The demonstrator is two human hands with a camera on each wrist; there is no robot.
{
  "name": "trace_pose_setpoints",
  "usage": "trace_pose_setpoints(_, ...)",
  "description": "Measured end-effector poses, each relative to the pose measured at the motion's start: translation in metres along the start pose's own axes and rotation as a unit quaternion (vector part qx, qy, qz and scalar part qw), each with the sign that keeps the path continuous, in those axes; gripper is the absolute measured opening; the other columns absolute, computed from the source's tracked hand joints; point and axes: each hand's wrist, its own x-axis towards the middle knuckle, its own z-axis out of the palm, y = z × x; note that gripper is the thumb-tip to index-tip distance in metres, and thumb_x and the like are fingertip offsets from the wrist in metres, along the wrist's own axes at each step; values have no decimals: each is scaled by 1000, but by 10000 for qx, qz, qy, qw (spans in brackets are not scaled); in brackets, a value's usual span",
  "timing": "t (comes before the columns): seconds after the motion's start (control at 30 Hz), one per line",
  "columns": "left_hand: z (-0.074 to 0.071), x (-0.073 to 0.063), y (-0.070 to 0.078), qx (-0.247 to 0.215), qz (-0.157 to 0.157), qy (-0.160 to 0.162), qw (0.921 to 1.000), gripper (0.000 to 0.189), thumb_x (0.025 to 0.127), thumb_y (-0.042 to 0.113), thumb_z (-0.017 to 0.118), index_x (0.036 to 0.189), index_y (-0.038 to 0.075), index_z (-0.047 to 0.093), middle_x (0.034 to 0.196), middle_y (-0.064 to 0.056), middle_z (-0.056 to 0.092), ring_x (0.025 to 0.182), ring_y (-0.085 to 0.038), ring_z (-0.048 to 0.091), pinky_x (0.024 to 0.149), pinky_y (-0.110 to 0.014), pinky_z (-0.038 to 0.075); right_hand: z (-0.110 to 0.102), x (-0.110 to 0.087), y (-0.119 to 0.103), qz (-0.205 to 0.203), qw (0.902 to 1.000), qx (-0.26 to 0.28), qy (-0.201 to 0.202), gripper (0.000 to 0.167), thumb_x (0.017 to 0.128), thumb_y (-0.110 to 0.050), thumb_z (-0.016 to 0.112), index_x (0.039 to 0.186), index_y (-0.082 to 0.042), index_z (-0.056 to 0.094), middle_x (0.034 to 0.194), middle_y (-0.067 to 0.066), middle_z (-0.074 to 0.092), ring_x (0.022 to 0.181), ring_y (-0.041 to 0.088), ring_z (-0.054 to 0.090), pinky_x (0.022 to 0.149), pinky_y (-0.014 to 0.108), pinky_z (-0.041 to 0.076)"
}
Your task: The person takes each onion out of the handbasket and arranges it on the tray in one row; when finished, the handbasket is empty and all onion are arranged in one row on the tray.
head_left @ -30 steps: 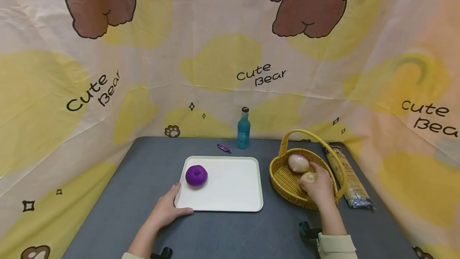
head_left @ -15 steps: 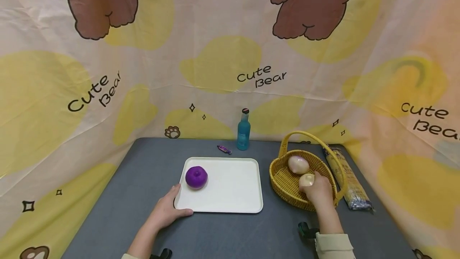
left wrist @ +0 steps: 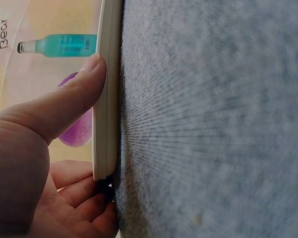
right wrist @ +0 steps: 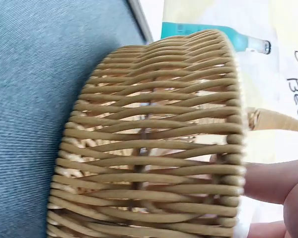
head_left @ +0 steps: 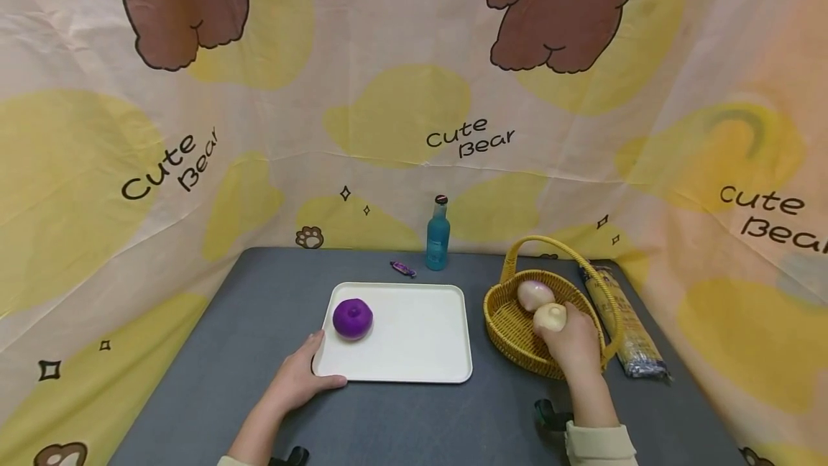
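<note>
My left hand (head_left: 300,378) holds the near left corner of a white rectangular tray (head_left: 414,333). In the left wrist view the thumb (left wrist: 84,82) lies along the tray's near side and the fingers (left wrist: 84,198) curl by its left end. A shiny purple round thing with a small nub, onion-like (head_left: 353,319), sits on the tray's left part. Inside the yellow wicker basket (head_left: 517,354), my right hand (head_left: 572,340) grips a pale yellow onion (head_left: 550,317). A whitish-purple onion (head_left: 535,295) lies just behind it. The basket wall hides most of that hand in the right wrist view.
Behind the tray stands a blue bottle (head_left: 438,239), with a small purple wrapped candy (head_left: 404,269) to its left. A long yellow plastic packet (head_left: 630,326) lies right of the basket. The basket's handle (head_left: 591,268) arches over its right side. A printed cloth hangs behind the table.
The right hand's fingers have closed round the pale yellow onion, which has come up slightly and shows more of itself. The left hand and the tray stay put.
</note>
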Motion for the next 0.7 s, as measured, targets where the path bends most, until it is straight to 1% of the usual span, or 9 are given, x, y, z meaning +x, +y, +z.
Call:
trace_pose_setpoints(0.07,0,0,0,14,-22,-13,10000,116,70,50,89,156,-2,31,159,-27,33,148,-49,26,116,-65,29,-1,-1,-2,-77,9999,16,71,73,80,-24,78,135,15,49,122,40,58,112,56,55,93,66,44)
trace_pose_setpoints(0.2,0,-1,0,30,-67,-32,10000,116,70,50,89,157,-1,31,160,-27,33,148,-50,26,116,-65,29,-5,-2,-6,-263,9994,64,223,64,80,-26,79,127,11,56,117,36,62,108,53,59,91,64,46)
trace_pose_setpoints(0.3,0,-1,0,8,-44,-16,10000,116,70,50,89,157,-1,31,159,-27,34,148,-49,26,116,-65,28,-8,-3,-11,-340,9988,168,296,63,81,-29,80,127,8,57,118,34,63,109,51,59,92,63,46)
trace_pose_setpoints(0.47,-1,-1,0,16,-18,12,10000,116,70,50,90,157,0,31,159,-27,34,148,-49,26,116,-65,28,-14,-6,-19,-328,9984,353,284,73,84,-34,80,138,5,51,128,33,58,116,50,56,93,63,44)
trace_pose_setpoints(0.6,0,-1,1,21,-45,5,10000,116,70,50,90,156,-1,31,159,-27,33,148,-49,27,116,-64,29,-17,-8,-26,-347,9981,489,122,76,87,-40,79,143,2,49,131,30,58,114,47,57,88,60,45)
trace_pose_setpoints(0.7,0,0,1,13,-54,6,10000,116,69,49,90,156,-1,32,159,-28,33,148,-49,27,116,-64,30,-19,-9,-30,-372,9976,578,-28,79,88,-43,77,146,1,46,138,29,55,120,47,55,91,60,45)
